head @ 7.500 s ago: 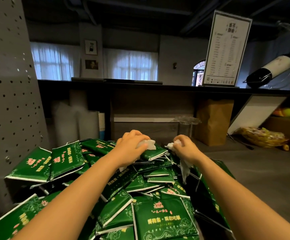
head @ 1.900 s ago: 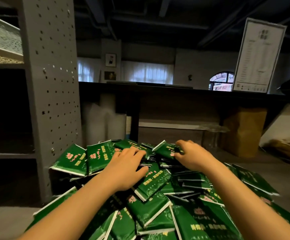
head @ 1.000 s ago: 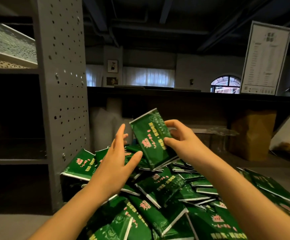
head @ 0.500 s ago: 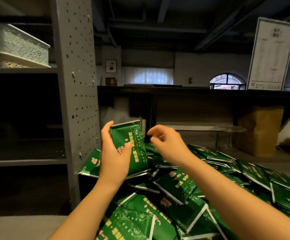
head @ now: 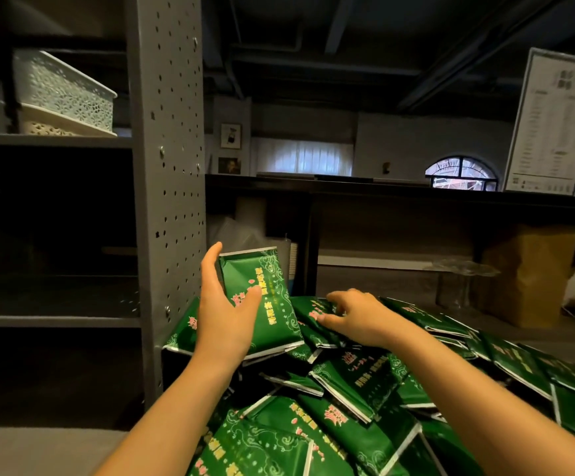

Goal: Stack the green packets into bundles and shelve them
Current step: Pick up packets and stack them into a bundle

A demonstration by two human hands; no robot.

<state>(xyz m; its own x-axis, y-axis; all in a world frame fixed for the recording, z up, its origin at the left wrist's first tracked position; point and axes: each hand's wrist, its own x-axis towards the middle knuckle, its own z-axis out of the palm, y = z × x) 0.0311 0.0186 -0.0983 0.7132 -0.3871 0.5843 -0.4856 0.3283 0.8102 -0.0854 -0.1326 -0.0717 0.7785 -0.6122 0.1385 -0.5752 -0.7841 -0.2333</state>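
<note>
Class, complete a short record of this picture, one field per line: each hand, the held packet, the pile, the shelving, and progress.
left hand: holds one green packet upright, thumb across its front
right hand: on top of the pile, fingers bent over a packet; grip unclear
pile: loose green packets heaped in disorder under both arms
shelving: grey perforated post at left; white baskets on the upper shelf
progress: no finished bundle visible

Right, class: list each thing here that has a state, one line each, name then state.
left hand, grips the held packet.
held packet, upright, printed face showing.
right hand, fingers on the pile; grip unclear.
pile of packets, loose, unbundled.
baskets, stacked on the shelf.
</note>
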